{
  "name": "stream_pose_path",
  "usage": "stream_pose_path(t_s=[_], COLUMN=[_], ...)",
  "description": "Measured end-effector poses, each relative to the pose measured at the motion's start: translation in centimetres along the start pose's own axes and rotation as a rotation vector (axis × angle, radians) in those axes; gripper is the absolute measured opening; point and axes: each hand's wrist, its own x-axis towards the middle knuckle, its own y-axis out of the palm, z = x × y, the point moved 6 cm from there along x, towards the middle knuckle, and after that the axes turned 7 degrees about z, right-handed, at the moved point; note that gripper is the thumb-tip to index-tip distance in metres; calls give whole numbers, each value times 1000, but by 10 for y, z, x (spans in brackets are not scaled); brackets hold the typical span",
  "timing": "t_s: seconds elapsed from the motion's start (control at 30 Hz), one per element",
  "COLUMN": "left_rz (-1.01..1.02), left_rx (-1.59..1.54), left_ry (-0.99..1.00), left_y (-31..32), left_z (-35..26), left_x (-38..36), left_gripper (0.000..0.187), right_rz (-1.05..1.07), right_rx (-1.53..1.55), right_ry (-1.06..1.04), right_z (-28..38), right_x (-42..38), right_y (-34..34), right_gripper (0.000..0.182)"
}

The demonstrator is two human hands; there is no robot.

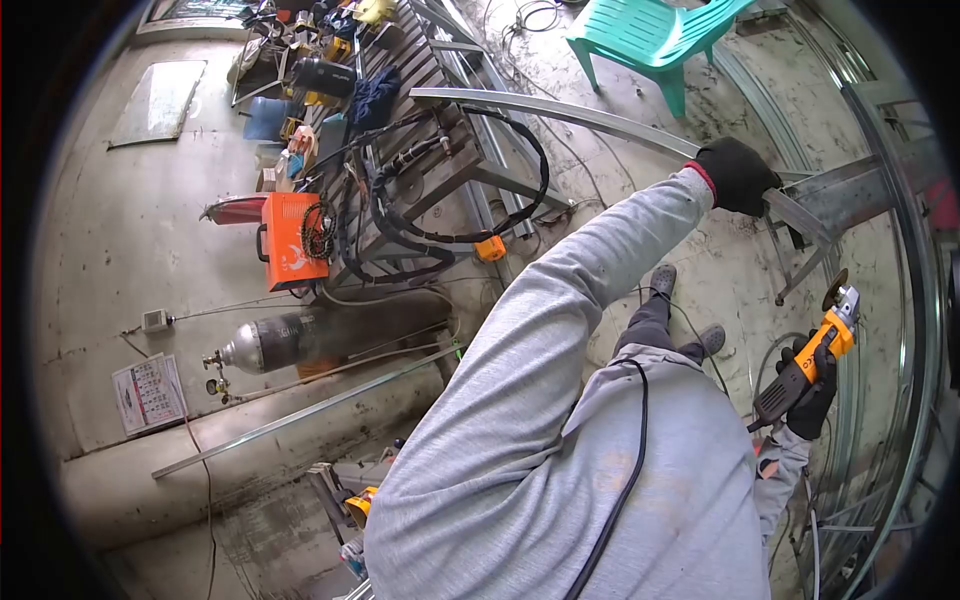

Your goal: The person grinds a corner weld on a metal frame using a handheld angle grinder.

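Note:
My left hand [735, 176], in a black glove with a red cuff, is closed around a long metal tube [600, 124]. The tube reaches from the slatted metal bench to a steel frame [850, 192] on the right. In my right hand [815, 385], also in a black glove, is a yellow and dark angle grinder [808, 362], gripped by its body. Its disc [836, 289] points up, below the near end of the tube and apart from it. A black cord [625, 480] runs over my grey top.
An orange machine box [297, 240] stands left, beside looped black cables [405, 235] and a gas cylinder [330, 335] lying along the wall. A green plastic chair [650, 35] is at the top. Cables cross the floor near my feet. Long metal profiles [905, 370] line the right side.

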Motion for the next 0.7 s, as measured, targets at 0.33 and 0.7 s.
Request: stream_pose_path(t_s=[0.33,0.7], left_rz=[-84,68], left_rx=[-94,49], left_ry=[34,-110], left_y=[4,-4], left_z=[-7,-20], left_x=[-6,4], left_gripper=[49,56], right_rz=[8,71], right_rx=[20,-40], right_ry=[-96,-67], right_z=[-11,0], right_x=[0,-1], right_y=[-19,20], right_gripper=[42,40])
